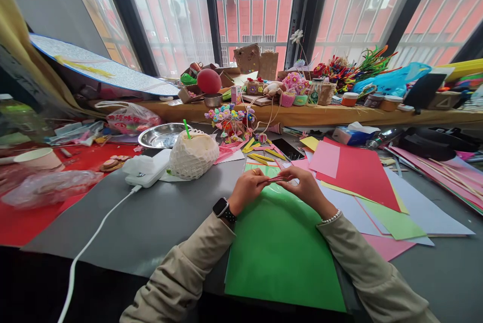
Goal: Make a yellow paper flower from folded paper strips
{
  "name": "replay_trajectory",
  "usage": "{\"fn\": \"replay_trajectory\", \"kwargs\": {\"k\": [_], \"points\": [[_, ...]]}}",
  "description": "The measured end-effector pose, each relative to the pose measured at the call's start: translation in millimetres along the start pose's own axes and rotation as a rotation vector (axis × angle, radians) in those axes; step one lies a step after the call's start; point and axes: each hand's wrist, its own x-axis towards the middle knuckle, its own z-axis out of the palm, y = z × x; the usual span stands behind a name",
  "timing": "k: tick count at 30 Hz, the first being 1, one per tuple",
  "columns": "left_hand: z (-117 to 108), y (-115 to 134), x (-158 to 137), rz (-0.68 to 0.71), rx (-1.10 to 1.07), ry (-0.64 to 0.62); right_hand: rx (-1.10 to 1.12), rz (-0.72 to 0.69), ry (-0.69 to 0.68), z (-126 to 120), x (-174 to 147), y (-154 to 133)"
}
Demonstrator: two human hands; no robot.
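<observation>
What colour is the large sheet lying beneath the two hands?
The sheet is green, showing best in the head view.

Honestly can't spell out a single word here, but the nearest thing to readable is the crinkly see-through white plastic bag [133, 117] at the back left, which has chunky red characters printed across its front, just too small and smeared for me to make out. Any print on the squat round jar with an orange band [349, 99] up on the long tan ledge [324, 116], or on the blue-and-white cardboard tissue box [346, 136], is way too tiny to tell, sorry.
</observation>
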Motion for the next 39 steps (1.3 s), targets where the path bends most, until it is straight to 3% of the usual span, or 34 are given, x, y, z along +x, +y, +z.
{"fn": "replay_trajectory", "kwargs": {"k": [2, 5, 10, 15, 24, 30, 34, 39], "points": [[1, -3, 0, 0.048, 0.097, -0.060, -0.058, -0.042, -0.051, 4, 0, 3], [3, -5, -1, 0.078, 0.151, -0.118, -0.079, 0.007, -0.100, 8, 0, 8], [11, -10, 0, 0.091, 0.107, -0.147, -0.004, 0.171, -0.135, 12, -4, 16], [15, -19, -5, 0.078, 0.014, -0.156, -0.057, 0.178, -0.138, 13, -6, 18], [-15, -29, -13, -0.140, -0.175, -0.184, -0.057, 0.177, -0.146, 15, -5, 18], [-13, -32, -7, -0.166, -0.240, -0.171, -0.050, 0.177, -0.162, 15, -5, 18], [-9, -34, -8, -0.118, -0.181, -0.126, -0.059, 0.198, -0.182, 14, -4, 16], [-4, -33, -17, 0.058, 0.018, -0.062, -0.069, 0.212, -0.186, 15, -4, 13]]}}
